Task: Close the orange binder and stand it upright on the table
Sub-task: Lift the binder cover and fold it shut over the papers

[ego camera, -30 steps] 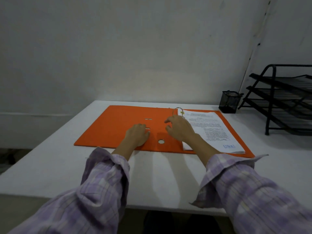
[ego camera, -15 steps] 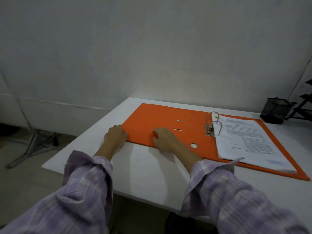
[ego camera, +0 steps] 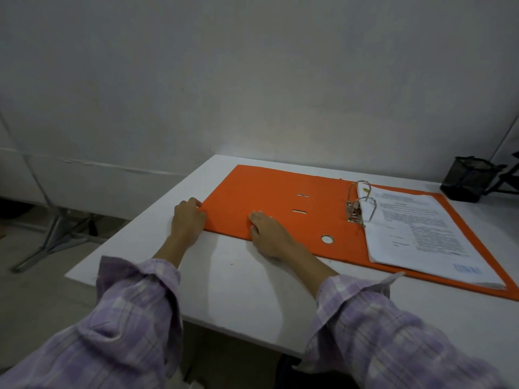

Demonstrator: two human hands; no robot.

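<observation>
Two bare hands on an orange binder (ego camera: pixel 269 203) lying open and flat on the white desk (ego camera: pixel 241 282). Binder spans from desk's left-centre to the right edge of view, inside faces up. Left cover bare, two small slots and a round finger hole (ego camera: pixel 326 239) near the spine area. Metal ring mechanism (ego camera: pixel 361 203) stands up at centre, rings closed through a stack of printed papers (ego camera: pixel 421 234) that lies on the right cover.

Left hand (ego camera: pixel 187 220) at the binder's near-left corner, palm down on the desk, fingertips touching the cover's left edge; fingers curled a little, can't tell if they're hooked under the edge or just resting against it. Right hand (ego camera: pixel 269 234) palm down, fingers flat on the left cover near its front edge, heel of hand on the desk; flat press, nothing grasped, grip released. Both forearms in lilac plaid sleeves (ego camera: pixel 134 310), cuffs pushed back.

Black mesh pen cup (ego camera: pixel 469 181) at far right of the desk, well apart from the hands, just beyond the binder's far-right corner. Part of a black wire rack (ego camera: pixel 505 178) at the right frame edge, mostly cut off. Plain pale wall behind. Grey metal stand legs (ego camera: pixel 56 237) on the floor left of the desk.
</observation>
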